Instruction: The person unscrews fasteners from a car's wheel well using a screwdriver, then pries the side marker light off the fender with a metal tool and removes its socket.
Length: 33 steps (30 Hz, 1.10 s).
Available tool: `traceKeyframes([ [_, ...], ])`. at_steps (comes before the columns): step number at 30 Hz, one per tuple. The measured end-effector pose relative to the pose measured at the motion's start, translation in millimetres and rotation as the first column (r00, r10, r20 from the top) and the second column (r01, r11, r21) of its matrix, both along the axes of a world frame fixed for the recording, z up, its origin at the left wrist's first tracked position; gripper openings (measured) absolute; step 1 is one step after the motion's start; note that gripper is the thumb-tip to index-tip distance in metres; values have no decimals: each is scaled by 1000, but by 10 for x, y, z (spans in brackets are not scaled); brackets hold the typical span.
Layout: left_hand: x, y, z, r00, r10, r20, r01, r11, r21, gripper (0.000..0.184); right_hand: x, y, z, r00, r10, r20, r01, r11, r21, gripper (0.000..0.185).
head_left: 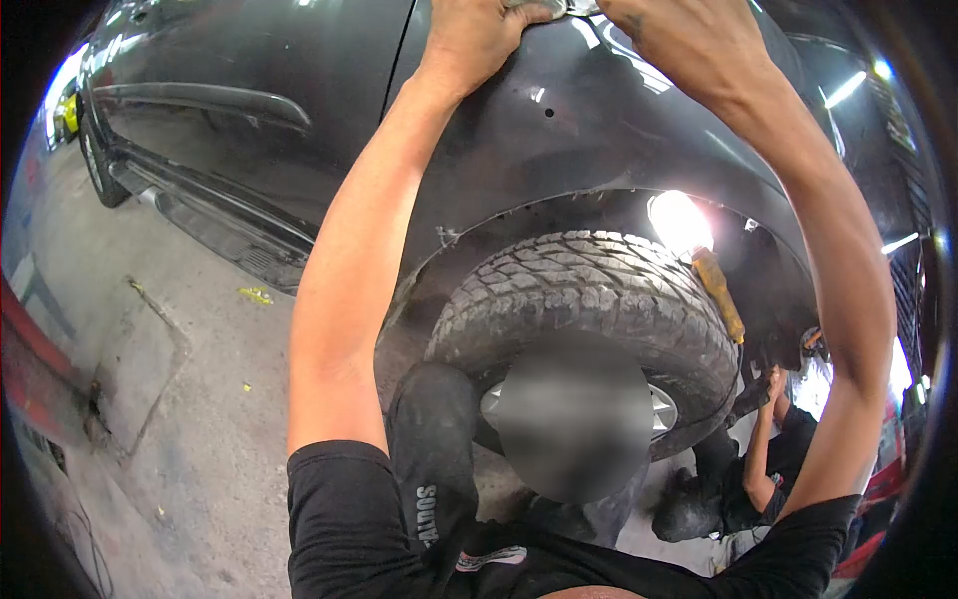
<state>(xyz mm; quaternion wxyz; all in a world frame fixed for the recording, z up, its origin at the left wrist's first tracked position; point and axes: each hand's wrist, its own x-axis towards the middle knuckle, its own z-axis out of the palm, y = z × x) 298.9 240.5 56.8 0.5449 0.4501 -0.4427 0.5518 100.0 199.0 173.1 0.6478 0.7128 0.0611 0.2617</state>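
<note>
from my end of the feed, i saw two black sleeves (pixel 334 499) nearest me, below the tire (pixel 589 275), with one bare arm rising from each. one dark trouser leg (pixel 431 449) stood at the tire's lower left. the two hands were high above the tire, cut by the upper edge of my view. the left hand (pixel 474 40) had its thumb stretched toward the right hand (pixel 689 45), by a small pale thing (pixel 539 10); i could not tell whether its fingers were clamped on it. the right hand's fingertips ran out of my view, so i could not tell whether they were spread or closed. the pale thing sat between the hands, just beside the left thumb, above the tire and over the dark body panel (pixel 539 150). i counted one small round hole (pixel 549 113) in that panel, also above the tire. one lit lamp (pixel 682 225) with a yellow handle (pixel 718 295) stood against the tire's upper right. to the tire's lower right i saw one co-worker (pixel 768 469), one hand (pixel 776 383) raised. far to its left were one running board (pixel 230 235) and one other wheel (pixel 97 160).
</note>
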Motion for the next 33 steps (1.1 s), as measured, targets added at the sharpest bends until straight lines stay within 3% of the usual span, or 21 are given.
traceKeyframes([
  [12,-32,17,5,1000,13,0,-13,1000,2,28,21,-10,4,999,34,34,-36,997,66,15],
  [14,-35,28,15,1000,3,0,-3,1000,2,28,25,31,24,990,133,-45,-135,990,-50,14],
  [17,-39,-7,9,1000,3,12,-3,1000,-12,28,-46,-35,-39,994,109,3,-109,993,40,13],
  [24,-57,40,29,1000,-8,-22,9,1000,22,28,4,-11,-56,999,40,4,-40,999,28,15],
  [29,-62,38,18,1000,-1,2,1,1000,-10,31,13,-40,-37,961,267,-65,-264,963,55,14],
  [33,-60,47,-5,1000,-5,-30,5,1000,-13,40,40,81,-48,986,152,-75,-146,986,79,15],
])
